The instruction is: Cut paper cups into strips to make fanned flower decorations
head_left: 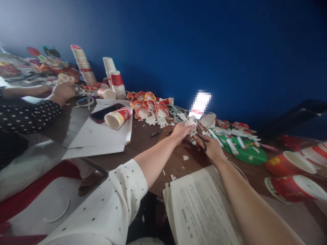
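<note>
My left hand is closed on a piece of white cut paper, holding it just above the brown table. To its right, my right hand grips a pair of dark-handled scissors, whose blades point up at the paper. Whether the blades are apart is too small to tell. Right behind my hands stands a phone with a bright, pixelated screen. White paper scraps lie on the table around my hands. Beyond my left hand is a heap of red and white cut paper cups.
Left of my arm, a white folder carries a dark phone and a paper cup. Stacked cups stand behind. A co-worker's hand works at far left. Rightward are a green disc, red cups and a printed booklet.
</note>
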